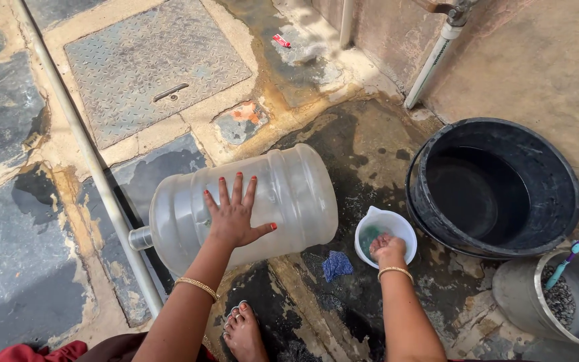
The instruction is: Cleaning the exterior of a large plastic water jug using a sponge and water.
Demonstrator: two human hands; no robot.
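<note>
Water jug: a large clear plastic jug [242, 204] lies on its side on wet, stained paving, in the middle of the head view.
Jug's long axis: runs left to right and slightly upward; the narrow neck and mouth point left toward a pale pipe [88, 161] lying on the ground, and the flat base faces right toward the small bowl.
Left hand: the left hand [234, 218] rests flat on the jug's upper side, fingers spread, palm down. It grips nothing; it presses on the curved wall and steadies it.
Right hand: the right hand [387, 247] dips into a small white bowl [403, 228] just right of the jug's base. Its fingers curl down onto a greenish scrub pad [371, 236] inside; whether they have closed on it cannot be told.
Nearer hand: the left is on the jug already; the right is a little apart from it, beside the base end.
Between jug and bowl: a crumpled blue cloth [337, 265] lies on the ground, near the bowl.
Further right: a big black bucket [557, 174] holding dark water stands close against the bowl; below it, a grey pail [514, 295] holds a blue-green toothbrush [564, 265].
Lower edge: the person's bare foot [242, 332] is below the jug.
Upper left: a metal hatch cover [155, 67] is set in the paving, well apart from the hands.
</note>
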